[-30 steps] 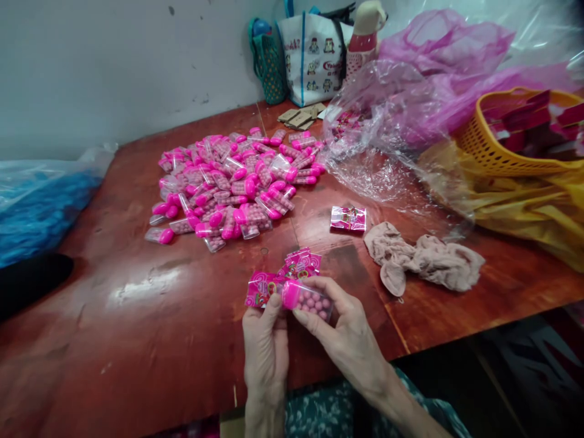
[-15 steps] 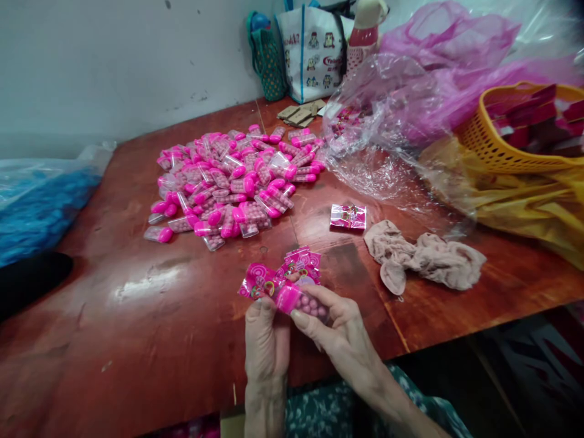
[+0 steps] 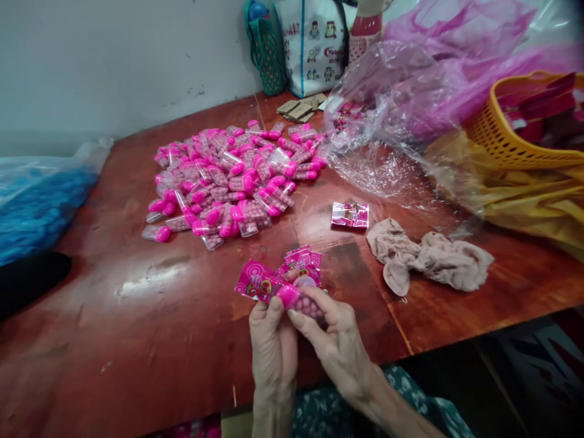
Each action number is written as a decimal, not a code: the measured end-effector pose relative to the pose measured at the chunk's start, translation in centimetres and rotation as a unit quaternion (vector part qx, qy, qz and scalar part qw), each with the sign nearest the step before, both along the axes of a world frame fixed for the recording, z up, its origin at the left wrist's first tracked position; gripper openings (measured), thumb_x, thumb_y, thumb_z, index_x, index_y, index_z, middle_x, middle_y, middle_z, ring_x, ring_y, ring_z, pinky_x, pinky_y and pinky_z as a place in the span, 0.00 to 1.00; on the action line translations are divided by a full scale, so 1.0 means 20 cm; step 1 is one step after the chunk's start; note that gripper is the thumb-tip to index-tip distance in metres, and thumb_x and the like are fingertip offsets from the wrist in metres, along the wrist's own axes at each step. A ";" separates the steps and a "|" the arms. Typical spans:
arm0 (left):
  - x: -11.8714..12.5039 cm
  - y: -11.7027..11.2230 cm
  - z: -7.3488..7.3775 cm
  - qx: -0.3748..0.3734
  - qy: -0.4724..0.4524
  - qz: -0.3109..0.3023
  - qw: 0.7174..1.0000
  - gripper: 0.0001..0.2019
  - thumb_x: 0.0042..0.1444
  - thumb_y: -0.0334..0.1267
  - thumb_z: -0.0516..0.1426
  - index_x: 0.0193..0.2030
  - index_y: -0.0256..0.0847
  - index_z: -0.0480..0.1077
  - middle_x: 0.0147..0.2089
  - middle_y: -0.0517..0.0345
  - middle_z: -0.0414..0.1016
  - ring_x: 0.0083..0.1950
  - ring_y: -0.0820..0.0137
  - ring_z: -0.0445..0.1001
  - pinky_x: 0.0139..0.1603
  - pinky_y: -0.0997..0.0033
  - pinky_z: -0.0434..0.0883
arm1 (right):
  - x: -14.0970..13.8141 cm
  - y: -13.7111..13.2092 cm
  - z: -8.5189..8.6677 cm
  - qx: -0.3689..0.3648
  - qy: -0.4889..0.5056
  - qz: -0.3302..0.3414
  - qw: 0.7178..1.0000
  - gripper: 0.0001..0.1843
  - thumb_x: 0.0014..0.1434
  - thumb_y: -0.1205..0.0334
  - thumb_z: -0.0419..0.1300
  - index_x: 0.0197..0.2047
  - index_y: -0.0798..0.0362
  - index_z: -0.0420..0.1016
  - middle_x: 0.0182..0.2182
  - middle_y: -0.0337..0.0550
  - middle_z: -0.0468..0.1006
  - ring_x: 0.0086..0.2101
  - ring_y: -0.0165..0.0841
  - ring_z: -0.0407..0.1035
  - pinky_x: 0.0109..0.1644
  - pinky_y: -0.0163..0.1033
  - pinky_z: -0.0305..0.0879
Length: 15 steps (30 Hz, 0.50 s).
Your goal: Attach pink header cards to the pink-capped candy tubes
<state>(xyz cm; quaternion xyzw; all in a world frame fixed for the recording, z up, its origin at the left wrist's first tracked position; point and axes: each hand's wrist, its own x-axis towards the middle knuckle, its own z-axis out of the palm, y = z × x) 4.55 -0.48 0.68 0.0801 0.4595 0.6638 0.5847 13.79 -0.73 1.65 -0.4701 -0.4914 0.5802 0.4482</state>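
Note:
My left hand [image 3: 274,350] pinches a pink printed wrapper [image 3: 253,285] at the table's near edge. My right hand [image 3: 335,340] is closed round a small clear candy tube with a pink cap [image 3: 298,302], its cap end pressed against the wrapper's opening. More pink wrappers [image 3: 303,263] lie on the table just beyond my hands. A big heap of the same pink-capped candy tubes [image 3: 232,176] lies further back on the red wooden table [image 3: 137,304]. One filled pink packet [image 3: 349,215] lies alone to the right.
A crumpled beige stocking [image 3: 433,261] lies right of my hands. Clear and pink plastic bags [image 3: 392,109], a yellow basket [image 3: 515,134] with red boxes, and tote bags [image 3: 310,45] stand at the back right. A blue plastic bag [image 3: 36,201] sits at the left.
My right hand has tilted the candy tube and brought its cap end against the wrapper in my left hand. The view has shifted slightly downward.

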 end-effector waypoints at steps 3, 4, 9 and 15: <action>-0.01 -0.02 0.00 0.010 -0.029 -0.052 0.998 0.19 0.40 0.46 0.65 0.39 0.40 0.76 0.43 0.47 0.77 0.47 0.56 0.72 0.49 0.58 0.68 | 0.01 0.02 0.01 -0.067 0.102 0.055 0.991 0.07 0.57 0.62 0.57 0.40 0.51 0.73 0.24 0.33 0.67 0.23 0.25 0.61 0.27 0.29 0.59; -0.02 -0.02 -0.01 0.013 -0.041 -0.067 0.997 0.20 0.39 0.48 0.64 0.39 0.41 0.76 0.44 0.47 0.77 0.49 0.54 0.72 0.49 0.57 0.68 | 0.02 0.02 0.01 -0.082 0.135 0.071 0.985 0.06 0.57 0.62 0.57 0.39 0.51 0.73 0.23 0.32 0.65 0.22 0.24 0.59 0.26 0.28 0.57; -0.04 -0.02 -0.03 0.061 -0.001 -0.075 0.995 0.17 0.41 0.46 0.64 0.38 0.44 0.76 0.43 0.51 0.77 0.50 0.54 0.71 0.50 0.54 0.68 | 0.03 0.03 0.03 -0.080 0.143 0.095 0.982 0.04 0.57 0.64 0.57 0.36 0.52 0.72 0.23 0.32 0.64 0.23 0.23 0.58 0.29 0.28 0.57; -0.07 0.00 -0.04 0.087 0.062 -0.122 0.987 0.11 0.50 0.41 0.59 0.37 0.37 0.76 0.44 0.46 0.77 0.52 0.54 0.69 0.51 0.56 0.66 | 0.04 0.03 0.04 -0.006 0.017 0.079 0.997 0.12 0.60 0.67 0.54 0.47 0.50 0.70 0.30 0.34 0.70 0.31 0.26 0.63 0.38 0.30 0.60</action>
